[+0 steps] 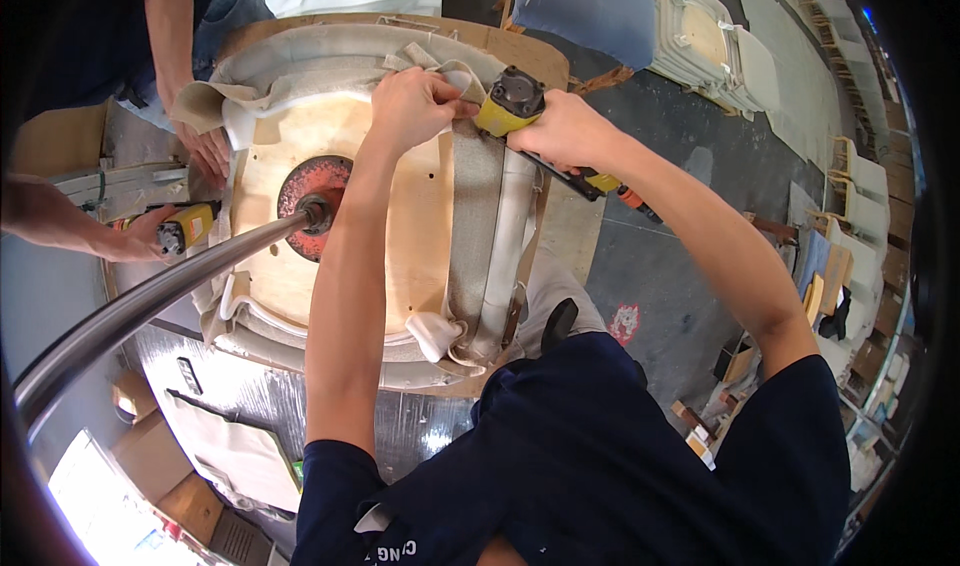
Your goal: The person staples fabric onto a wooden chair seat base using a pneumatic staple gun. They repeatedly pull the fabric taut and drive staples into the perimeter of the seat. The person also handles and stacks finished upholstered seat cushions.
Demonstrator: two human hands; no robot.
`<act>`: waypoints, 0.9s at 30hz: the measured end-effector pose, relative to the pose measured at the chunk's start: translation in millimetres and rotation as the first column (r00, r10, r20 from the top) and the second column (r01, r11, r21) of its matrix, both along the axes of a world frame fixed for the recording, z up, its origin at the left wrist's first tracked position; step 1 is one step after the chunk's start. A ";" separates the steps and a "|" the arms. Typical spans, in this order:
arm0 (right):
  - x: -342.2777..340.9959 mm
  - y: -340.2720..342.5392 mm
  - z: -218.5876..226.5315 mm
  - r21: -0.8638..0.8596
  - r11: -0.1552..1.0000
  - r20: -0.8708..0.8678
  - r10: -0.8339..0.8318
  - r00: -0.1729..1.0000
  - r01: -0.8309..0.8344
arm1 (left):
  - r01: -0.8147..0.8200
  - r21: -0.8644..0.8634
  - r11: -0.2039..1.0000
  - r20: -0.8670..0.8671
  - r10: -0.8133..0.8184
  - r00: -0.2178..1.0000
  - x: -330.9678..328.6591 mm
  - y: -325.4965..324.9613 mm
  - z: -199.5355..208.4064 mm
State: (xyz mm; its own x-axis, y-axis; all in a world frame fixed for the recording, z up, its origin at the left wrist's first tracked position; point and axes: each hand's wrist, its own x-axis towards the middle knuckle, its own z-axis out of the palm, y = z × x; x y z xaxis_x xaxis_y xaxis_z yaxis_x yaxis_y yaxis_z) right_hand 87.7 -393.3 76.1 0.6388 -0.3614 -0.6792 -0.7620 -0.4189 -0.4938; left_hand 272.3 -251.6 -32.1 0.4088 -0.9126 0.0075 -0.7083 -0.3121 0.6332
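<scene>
A chair seat panel of pale wood [415, 226] lies face down, its grey-beige fabric [475, 196] folded up around the edges. At the far right corner, my left hand [412, 109] pinches a gathered fold of that fabric, with fingers closed. My right hand [568, 133] is wrapped around a yellow and black staple gun [512, 106]. The gun's head is close beside my left fingertips, over the seat's corner. An air hose fitting [632, 200] shows at the end of the gun. Where the nose meets the fabric is hidden.
A metal rod [180, 284] runs from the lower left to a red round plate [302, 191] pressed on the panel. On the left, a co-worker's hand [150, 234] holds another staple gun [190, 228]. Stacked seat pieces [700, 36] and a blue-grey cushion [585, 11] stand behind.
</scene>
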 end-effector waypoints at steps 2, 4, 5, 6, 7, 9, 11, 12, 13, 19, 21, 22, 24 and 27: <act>-11.2 7.7 1.1 0.056 0.992 0.050 -0.114 0.992 0.111 | 0.020 0.071 0.997 0.005 -0.020 1.000 1.7 0.0 1.5; -23.1 7.3 -6.2 0.188 0.971 0.117 -0.170 0.978 0.146 | 0.029 0.057 0.998 0.071 -0.033 0.997 1.3 -1.4 1.6; -26.6 5.7 -9.3 0.248 0.954 0.092 -0.197 0.976 0.169 | 0.033 0.049 0.998 0.103 -0.038 0.994 0.5 -2.8 1.3; -25.1 3.9 -11.0 0.308 0.934 0.066 -0.212 0.975 0.182 | -0.023 0.017 1.000 0.063 0.022 0.998 1.2 -4.2 -1.5; -17.4 6.9 -7.2 0.223 0.967 0.037 -0.136 0.990 0.125 | -0.072 -0.001 0.997 0.019 0.072 0.997 -0.6 -3.0 -4.8; 0.6 12.8 -2.9 0.107 0.992 0.015 -0.064 0.998 0.062 | -0.131 0.002 0.991 -0.035 0.131 0.991 -2.9 -0.4 -7.7; -2.9 13.0 -15.0 0.017 1.000 0.079 0.008 0.997 -0.009 | -0.148 0.038 0.988 -0.051 0.150 0.987 -1.0 0.9 -6.0; -8.1 13.0 -12.1 0.052 0.999 0.126 -0.009 0.992 0.003 | -0.137 0.068 0.988 -0.057 0.141 0.988 -2.7 -0.4 -1.2; -16.2 15.8 -9.5 0.088 0.996 0.172 -0.028 0.985 0.013 | -0.126 0.096 0.987 -0.065 0.133 0.989 -6.7 -0.6 2.9; 3.1 17.5 -4.4 0.008 0.998 0.080 0.065 0.995 -0.066 | -0.126 0.065 0.990 0.041 0.124 0.991 -0.8 -1.0 1.4; -7.2 23.4 -5.5 -0.103 0.980 0.204 0.189 0.961 -0.171 | -0.123 -0.021 0.992 0.028 0.123 0.992 -3.6 2.1 -6.4; -8.9 25.7 -7.2 -0.158 0.965 0.248 0.245 0.937 -0.211 | -0.107 -0.037 0.994 0.056 0.109 0.993 -1.8 2.6 -10.8; 3.0 20.5 3.8 -0.182 0.936 0.154 0.330 0.932 -0.301 | -0.062 -0.067 0.996 0.120 0.070 0.990 5.8 -2.6 -8.2; 8.4 19.3 0.5 -0.282 0.881 0.135 0.428 0.893 -0.380 | -0.122 0.151 0.981 0.041 0.117 0.992 4.2 -6.9 8.1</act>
State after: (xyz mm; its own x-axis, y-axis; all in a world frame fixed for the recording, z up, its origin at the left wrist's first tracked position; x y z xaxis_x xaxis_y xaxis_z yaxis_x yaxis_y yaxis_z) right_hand 96.1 -373.9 76.6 0.8709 -0.1809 -0.4569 -0.4032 -0.7945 -0.4540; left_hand 276.5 -258.5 -24.0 0.5168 -0.8486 -0.1134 -0.6788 -0.4869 0.5496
